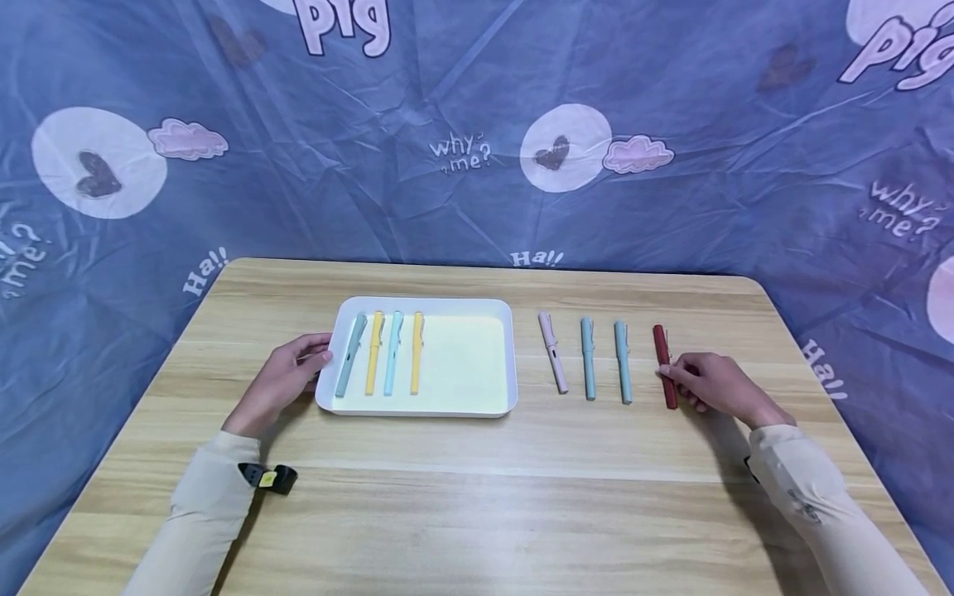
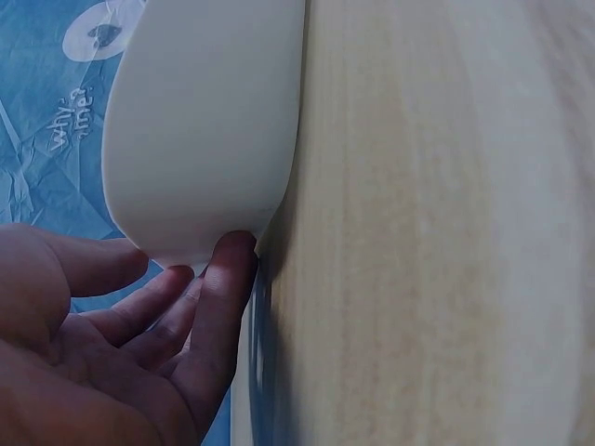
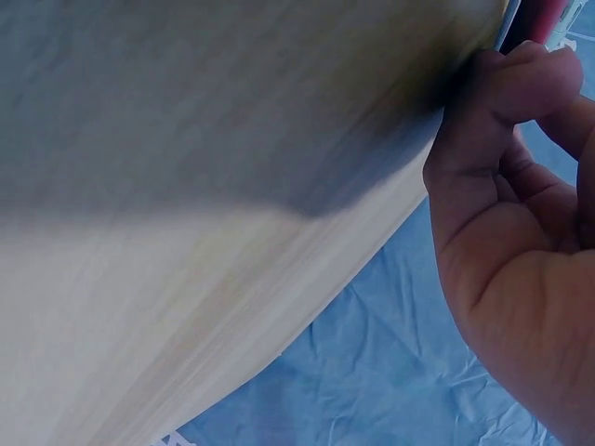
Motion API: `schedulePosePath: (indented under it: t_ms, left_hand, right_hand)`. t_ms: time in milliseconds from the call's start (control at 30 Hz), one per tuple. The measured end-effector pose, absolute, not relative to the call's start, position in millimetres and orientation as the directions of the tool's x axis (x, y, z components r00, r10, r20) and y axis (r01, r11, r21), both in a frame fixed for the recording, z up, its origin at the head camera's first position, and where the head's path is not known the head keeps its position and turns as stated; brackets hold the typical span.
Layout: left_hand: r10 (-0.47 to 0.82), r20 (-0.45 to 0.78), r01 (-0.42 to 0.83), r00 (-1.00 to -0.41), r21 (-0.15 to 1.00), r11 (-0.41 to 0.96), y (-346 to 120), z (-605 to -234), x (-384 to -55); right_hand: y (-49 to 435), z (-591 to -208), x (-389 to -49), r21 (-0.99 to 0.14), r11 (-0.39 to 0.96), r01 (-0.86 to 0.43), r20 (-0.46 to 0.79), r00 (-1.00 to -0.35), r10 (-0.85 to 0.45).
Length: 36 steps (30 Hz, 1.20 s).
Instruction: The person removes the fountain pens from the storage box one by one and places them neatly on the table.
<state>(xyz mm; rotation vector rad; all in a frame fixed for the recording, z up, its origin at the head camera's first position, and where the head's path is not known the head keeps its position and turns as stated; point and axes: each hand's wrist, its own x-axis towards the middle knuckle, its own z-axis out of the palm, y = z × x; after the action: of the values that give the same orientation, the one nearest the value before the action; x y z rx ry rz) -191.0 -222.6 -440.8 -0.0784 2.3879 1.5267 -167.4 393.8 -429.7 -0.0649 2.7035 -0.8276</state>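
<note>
On the table lies a dark red pen (image 1: 662, 346), and my right hand (image 1: 719, 385) pinches it between thumb and fingers. In the right wrist view only a bit of the red pen (image 3: 537, 23) shows past the curled fingers. My left hand (image 1: 279, 377) holds the left end of a white tray (image 1: 465, 356); in the left wrist view its fingertips touch the tray's outer wall (image 2: 200, 139). Inside the tray are a grey-teal pen (image 1: 351, 356), a yellow pen (image 1: 374, 354), a light blue pen (image 1: 392, 354) and another yellow pen (image 1: 416, 354), roughly side by side.
Between the tray and the red pen lie a lilac pen (image 1: 552, 352), a blue pen (image 1: 588, 360) and a second blue pen (image 1: 623, 362), spaced apart. The wooden table (image 1: 477, 513) ends at a blue printed cloth (image 1: 387, 199) behind.
</note>
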Motion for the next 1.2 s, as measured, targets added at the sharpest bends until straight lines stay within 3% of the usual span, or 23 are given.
schedulePosePath:
  t_ms: [1200]
  left_hand:
    - [0.115,-0.278,-0.201,-0.954,0.872,0.446,-224,-441,-192]
  right_hand:
    - [383,-408,-167,-0.516,0.849,0.11,-0.254,-0.967,-0.028]
